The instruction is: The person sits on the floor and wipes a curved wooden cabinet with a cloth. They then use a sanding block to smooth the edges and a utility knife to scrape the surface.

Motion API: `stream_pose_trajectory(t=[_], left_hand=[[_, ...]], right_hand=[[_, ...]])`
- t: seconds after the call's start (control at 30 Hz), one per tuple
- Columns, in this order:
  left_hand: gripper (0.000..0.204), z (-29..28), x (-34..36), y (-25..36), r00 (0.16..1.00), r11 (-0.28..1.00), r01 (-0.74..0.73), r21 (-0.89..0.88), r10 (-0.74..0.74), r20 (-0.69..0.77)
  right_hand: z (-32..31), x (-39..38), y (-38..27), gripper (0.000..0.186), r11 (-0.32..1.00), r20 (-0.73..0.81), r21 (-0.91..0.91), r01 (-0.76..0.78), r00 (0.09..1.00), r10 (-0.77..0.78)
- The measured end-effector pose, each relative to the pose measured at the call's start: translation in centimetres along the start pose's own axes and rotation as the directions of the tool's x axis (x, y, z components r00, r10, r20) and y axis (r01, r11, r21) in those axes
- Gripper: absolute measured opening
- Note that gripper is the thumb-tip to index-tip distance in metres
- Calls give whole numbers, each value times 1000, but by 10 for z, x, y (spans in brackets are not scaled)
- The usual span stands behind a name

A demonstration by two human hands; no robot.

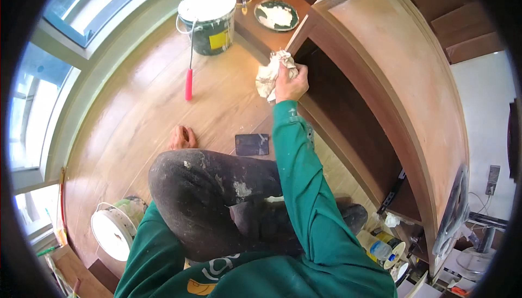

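Observation:
My right hand [291, 80] grips a crumpled off-white cloth [269, 79] against the pale wooden edge of the brown cabinet [383, 64]. My left hand [182, 137] rests on the wood-look floor [109, 151] beyond my bent knee, fingers loosely bent and holding nothing that I can see. Between the hands a dark flat plate [252, 144] lies on the floor. Higher up stands a green bucket [209, 40] with a white top and a red-handled long tool [188, 83] beside it. A dish of pale paste [276, 14] sits on a brown board beside a small brush [243, 2].
A white bucket [111, 230] is at lower left, near windows [41, 102] along the curved left side. Containers and a bottle [383, 250] crowd the lower right, beside a metal-framed item [481, 233]. The cabinet's dark open inside lies right of my arm.

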State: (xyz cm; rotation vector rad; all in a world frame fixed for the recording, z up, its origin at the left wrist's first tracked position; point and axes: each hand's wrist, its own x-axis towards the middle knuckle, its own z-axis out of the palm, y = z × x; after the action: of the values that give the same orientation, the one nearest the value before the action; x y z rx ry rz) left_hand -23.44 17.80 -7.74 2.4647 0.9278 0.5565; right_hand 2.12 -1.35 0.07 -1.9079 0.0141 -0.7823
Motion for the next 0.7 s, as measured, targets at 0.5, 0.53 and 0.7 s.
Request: stream_pose_trajectory(t=[0.5, 0.53, 0.7], left_hand=[[16, 10, 6, -7, 999, 997, -44, 63, 44, 11], [16, 12, 8, -2, 998, 997, -62, 52, 62, 1], [15, 3, 7, -15, 999, 995, -38, 95, 41, -32]], right_hand=[[-27, 32, -33, 50, 970, 178, 124, -211, 966, 188], [-27, 19, 15, 50, 966, 191, -192, -172, 959, 208], [-74, -8, -40, 39, 862, 275, 415, -290, 944, 185]])
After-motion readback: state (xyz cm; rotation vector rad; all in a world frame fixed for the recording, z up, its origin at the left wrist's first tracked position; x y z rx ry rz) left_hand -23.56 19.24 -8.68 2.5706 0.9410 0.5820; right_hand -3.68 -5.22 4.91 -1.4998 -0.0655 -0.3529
